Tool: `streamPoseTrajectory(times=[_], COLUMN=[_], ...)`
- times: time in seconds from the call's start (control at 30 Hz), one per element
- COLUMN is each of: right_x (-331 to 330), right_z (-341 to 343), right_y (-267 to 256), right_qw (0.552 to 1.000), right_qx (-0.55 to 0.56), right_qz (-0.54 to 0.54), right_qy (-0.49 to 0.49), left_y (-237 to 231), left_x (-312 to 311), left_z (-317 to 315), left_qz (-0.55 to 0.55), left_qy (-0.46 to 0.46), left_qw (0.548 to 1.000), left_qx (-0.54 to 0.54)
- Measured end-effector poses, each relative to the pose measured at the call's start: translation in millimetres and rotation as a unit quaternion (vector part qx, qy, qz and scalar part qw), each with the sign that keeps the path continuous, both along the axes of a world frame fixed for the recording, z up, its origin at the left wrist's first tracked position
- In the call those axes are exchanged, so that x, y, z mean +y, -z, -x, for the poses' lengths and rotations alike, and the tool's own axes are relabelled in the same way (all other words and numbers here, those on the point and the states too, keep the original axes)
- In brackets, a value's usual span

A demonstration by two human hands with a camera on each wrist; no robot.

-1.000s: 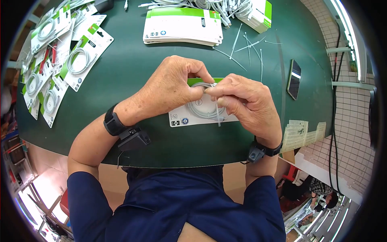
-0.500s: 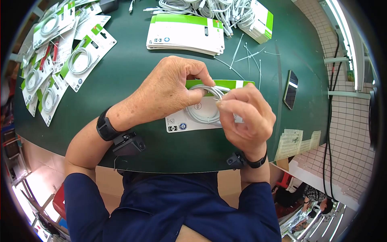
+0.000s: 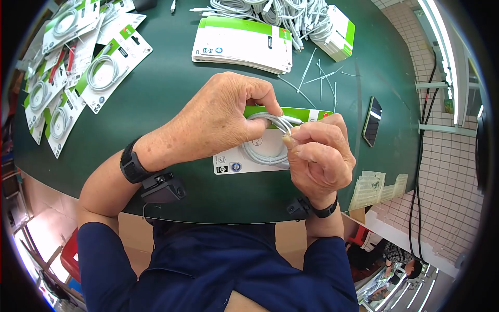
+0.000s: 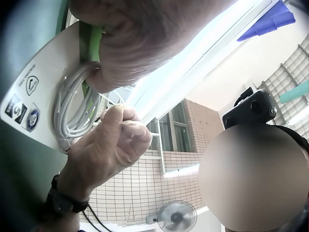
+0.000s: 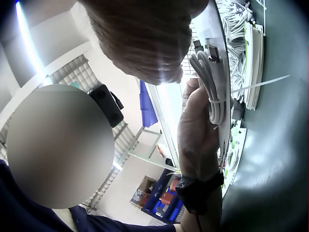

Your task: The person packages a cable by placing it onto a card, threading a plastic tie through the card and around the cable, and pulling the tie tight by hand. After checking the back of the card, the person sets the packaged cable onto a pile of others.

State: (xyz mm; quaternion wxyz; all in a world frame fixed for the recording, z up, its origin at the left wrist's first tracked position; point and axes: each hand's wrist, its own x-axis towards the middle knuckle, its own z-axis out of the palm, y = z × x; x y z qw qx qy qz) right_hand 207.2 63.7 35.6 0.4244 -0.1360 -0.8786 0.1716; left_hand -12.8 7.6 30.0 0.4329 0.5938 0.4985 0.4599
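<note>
A grey-white cable coil (image 3: 266, 160) lies on a white and green packaging card (image 3: 231, 155). My left hand (image 3: 218, 114) pinches the coil at its upper edge, thumb inside the loop and index finger over the top. At the coil's right side, the thumb and index finger of my right hand (image 3: 323, 155) pinch the end of a thin white cable tie, mostly hidden by the fingertips. In the right wrist view a cable tie tail (image 5: 263, 83) sticks out behind the card. The cable's metal plugs (image 5: 214, 53) show at the coil's end there.
A stack of cards (image 3: 241, 44) lies beyond the hands, with a heap of loose cables (image 3: 280, 18) and a white-green box (image 3: 340, 39) behind. Several loose cable ties (image 3: 306, 73) and a phone (image 3: 372, 122) lie to the right. Carded cables (image 3: 101, 73) are piled at left.
My right hand has moved from above the card to the coil's right side, its fingers turned upward. The tie tail that hung over the card is no longer seen there. My left hand keeps its pinch.
</note>
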Motion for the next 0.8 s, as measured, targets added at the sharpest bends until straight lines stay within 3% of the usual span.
streamPoseTrajectory(times=[0.8], right_x=[2.0], right_z=[0.7], right_y=[4.9], right_qw=[1.0], right_qx=[0.01], right_qz=[0.003], right_qy=[-0.005], left_y=[-0.6], left_x=[-0.1], left_z=[0.4], left_qz=[-0.011], left_qy=[-0.005], left_qw=[1.0], left_qx=[0.018])
